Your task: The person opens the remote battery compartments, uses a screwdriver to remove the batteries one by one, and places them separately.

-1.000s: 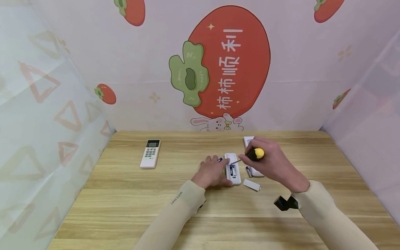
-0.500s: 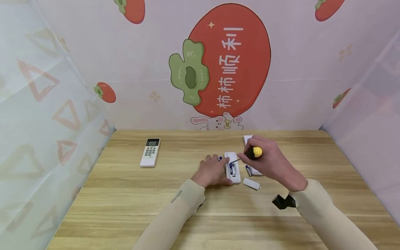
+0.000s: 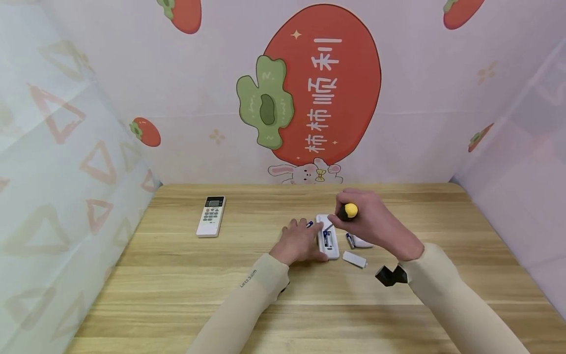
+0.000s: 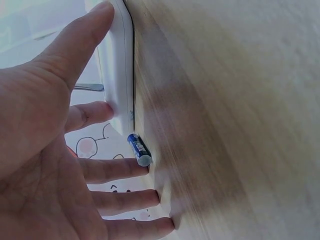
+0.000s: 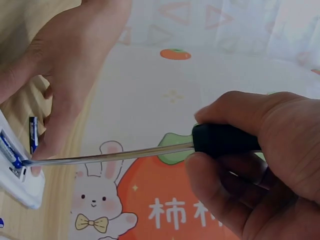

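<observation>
A white remote control [image 3: 334, 251] lies back up with its battery compartment uncovered and a blue battery [image 5: 9, 149] visible in it. My left hand [image 3: 298, 243] rests along its left side, thumb and index finger pressing the remote while the other fingers spread straight over the table. In my right hand [image 3: 369, 219] I grip a screwdriver [image 5: 225, 140] by its black and yellow handle. The blade slants down to the compartment, its tip at the end of the battery. Beside my left fingers lies a loose blue battery [image 4: 139, 150], partly hidden in the head view.
Right of the remote are the battery cover [image 3: 354, 259] and another battery [image 3: 350, 240]. A white object [image 3: 362, 242] is mostly hidden under my right hand. Another remote control [image 3: 211, 216] lies face up at the left. A printed cloth wall [image 3: 199, 157] borders the wooden table [image 3: 177, 290].
My right hand has shifted left with the screwdriver, whose handle now tilts closer over the remote. My left hand and the remote have stayed in place.
</observation>
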Action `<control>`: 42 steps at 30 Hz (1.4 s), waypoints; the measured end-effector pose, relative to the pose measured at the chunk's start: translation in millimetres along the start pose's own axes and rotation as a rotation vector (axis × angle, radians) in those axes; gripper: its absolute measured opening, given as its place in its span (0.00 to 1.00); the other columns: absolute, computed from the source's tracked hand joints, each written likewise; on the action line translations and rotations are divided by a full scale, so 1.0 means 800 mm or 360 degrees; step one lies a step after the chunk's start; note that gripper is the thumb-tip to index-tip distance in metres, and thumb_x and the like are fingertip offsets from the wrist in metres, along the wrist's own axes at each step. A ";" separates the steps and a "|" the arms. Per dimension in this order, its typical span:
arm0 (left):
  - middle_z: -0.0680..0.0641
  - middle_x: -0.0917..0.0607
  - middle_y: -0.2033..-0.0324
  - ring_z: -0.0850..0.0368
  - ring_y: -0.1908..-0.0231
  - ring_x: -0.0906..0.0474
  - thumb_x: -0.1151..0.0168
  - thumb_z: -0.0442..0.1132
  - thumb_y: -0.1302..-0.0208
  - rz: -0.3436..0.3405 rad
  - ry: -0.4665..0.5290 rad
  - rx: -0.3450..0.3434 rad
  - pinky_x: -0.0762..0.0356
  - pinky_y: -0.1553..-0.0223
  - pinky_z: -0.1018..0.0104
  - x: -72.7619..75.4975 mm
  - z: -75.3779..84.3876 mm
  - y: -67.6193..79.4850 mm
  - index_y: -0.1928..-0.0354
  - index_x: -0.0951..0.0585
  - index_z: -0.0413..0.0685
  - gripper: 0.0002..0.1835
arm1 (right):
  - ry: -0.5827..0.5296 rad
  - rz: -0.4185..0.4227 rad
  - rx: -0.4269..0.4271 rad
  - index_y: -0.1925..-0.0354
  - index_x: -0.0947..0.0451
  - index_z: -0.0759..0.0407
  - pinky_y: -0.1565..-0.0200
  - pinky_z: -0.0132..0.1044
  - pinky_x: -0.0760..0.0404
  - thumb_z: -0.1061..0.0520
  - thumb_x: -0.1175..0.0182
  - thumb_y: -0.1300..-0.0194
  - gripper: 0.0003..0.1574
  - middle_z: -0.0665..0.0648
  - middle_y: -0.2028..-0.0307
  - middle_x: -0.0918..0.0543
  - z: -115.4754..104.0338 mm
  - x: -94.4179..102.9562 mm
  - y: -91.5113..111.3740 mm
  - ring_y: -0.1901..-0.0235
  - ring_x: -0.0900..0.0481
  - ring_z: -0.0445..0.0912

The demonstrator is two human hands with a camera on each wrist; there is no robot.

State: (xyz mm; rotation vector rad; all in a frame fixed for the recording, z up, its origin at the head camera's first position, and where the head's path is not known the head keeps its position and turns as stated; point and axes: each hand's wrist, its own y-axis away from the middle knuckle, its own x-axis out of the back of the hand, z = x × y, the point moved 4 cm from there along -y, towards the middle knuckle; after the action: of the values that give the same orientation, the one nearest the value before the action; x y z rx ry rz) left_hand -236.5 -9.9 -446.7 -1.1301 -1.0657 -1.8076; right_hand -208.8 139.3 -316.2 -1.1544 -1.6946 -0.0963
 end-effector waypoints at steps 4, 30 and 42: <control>0.40 0.29 0.35 0.37 0.36 0.34 0.27 0.68 0.48 0.0002 -0.0010 -0.0003 0.36 0.36 0.37 0.000 0.000 0.000 0.23 0.35 0.65 0.50 | -0.0030 -0.0004 -0.0016 0.75 0.26 0.48 0.70 0.35 0.21 0.63 0.26 0.43 0.18 0.40 0.76 0.24 0.005 -0.002 -0.005 0.76 0.25 0.37; 0.40 0.30 0.34 0.35 0.36 0.36 0.28 0.67 0.46 -0.0013 0.0021 0.0007 0.38 0.36 0.33 0.000 0.001 0.003 0.23 0.34 0.66 0.49 | 0.0101 -0.0115 -0.0145 0.77 0.30 0.50 0.70 0.38 0.26 0.62 0.26 0.42 0.20 0.45 0.80 0.27 -0.001 -0.015 -0.029 0.77 0.28 0.41; 0.40 0.28 0.36 0.35 0.36 0.35 0.28 0.69 0.47 -0.0016 -0.0039 0.0001 0.35 0.37 0.34 -0.001 0.003 0.001 0.24 0.34 0.66 0.49 | 0.0071 -0.0202 0.0040 0.77 0.30 0.48 0.70 0.37 0.27 0.61 0.22 0.46 0.23 0.42 0.78 0.30 -0.008 -0.012 -0.023 0.76 0.30 0.40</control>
State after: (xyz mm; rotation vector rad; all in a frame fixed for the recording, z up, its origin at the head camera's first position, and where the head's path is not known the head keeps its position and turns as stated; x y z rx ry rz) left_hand -234.8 -8.2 -446.9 -1.1511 -1.0884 -1.8053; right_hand -217.8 120.2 -312.6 -1.0185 -1.7240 -0.1785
